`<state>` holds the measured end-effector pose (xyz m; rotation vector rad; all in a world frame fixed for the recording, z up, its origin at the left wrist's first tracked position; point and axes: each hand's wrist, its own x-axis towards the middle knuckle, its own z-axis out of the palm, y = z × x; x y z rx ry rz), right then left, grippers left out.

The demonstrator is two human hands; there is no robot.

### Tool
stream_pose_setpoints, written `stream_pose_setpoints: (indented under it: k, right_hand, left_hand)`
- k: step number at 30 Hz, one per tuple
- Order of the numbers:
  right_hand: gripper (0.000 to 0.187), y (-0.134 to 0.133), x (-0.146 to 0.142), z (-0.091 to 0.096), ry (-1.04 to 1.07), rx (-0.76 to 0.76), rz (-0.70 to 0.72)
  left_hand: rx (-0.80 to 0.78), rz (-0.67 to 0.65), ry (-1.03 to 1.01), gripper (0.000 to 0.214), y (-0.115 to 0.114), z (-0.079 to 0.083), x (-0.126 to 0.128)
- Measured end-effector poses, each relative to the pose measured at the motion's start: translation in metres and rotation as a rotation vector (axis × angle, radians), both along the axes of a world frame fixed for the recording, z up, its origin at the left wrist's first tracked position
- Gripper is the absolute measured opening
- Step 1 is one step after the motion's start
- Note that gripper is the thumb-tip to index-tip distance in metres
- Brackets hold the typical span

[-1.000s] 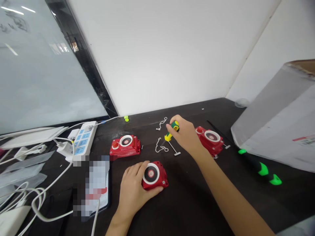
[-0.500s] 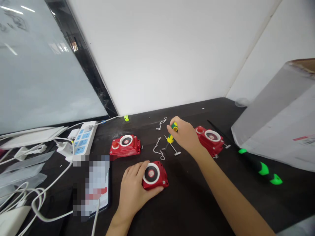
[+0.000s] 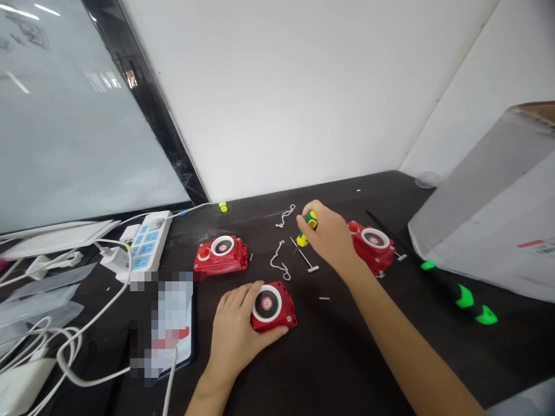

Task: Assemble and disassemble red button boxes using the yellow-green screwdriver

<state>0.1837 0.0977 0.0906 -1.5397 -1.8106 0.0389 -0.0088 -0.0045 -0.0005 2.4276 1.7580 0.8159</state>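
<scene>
Two hands occupied: your left hand (image 3: pixel 234 330), half-cupped, pins red plastic switch box (image 3: pixel 284 309) to table, apparently for steadiness; your right hand (image 3: pixel 329 238) grips green-and-yellow screwdriver (image 3: pixel 310 220), tip hidden, just left of second red plastic switch box (image 3: pixel 373 251).

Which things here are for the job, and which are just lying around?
For the job:
right hand holding a yellow-and-green screwdriver
left hand holding a red box
another red box
a third red box
white string
metal pin

Probably just lying around:
green-and-black screwdriver
power strip
</scene>
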Motion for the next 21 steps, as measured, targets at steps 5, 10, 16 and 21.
stream_pose_setpoints:
  k: [5, 10, 16, 21]
  right_hand:
    - [0.014, 0.005, 0.003, -0.003, 0.12, 0.024, -0.029]
    - [0.013, 0.001, 0.011, 0.007, 0.206, 0.048, -0.081]
    - [0.01, -0.037, 0.015, 0.046, 0.179, 0.029, 0.04]
    - [0.012, -0.072, 0.023, 0.067, 0.336, 0.313, 0.03]
  left_hand:
    - [0.015, -0.007, 0.003, 0.067, -0.001, 0.0, 0.0]
    - [0.033, -0.006, 0.005, 0.068, 0.0, 0.0, 0.0]
    - [0.012, -0.003, 0.004, 0.067, -0.001, -0.001, 0.001]
    - [0.031, 0.0, 0.038, 0.072, 0.001, 0.0, -0.001]
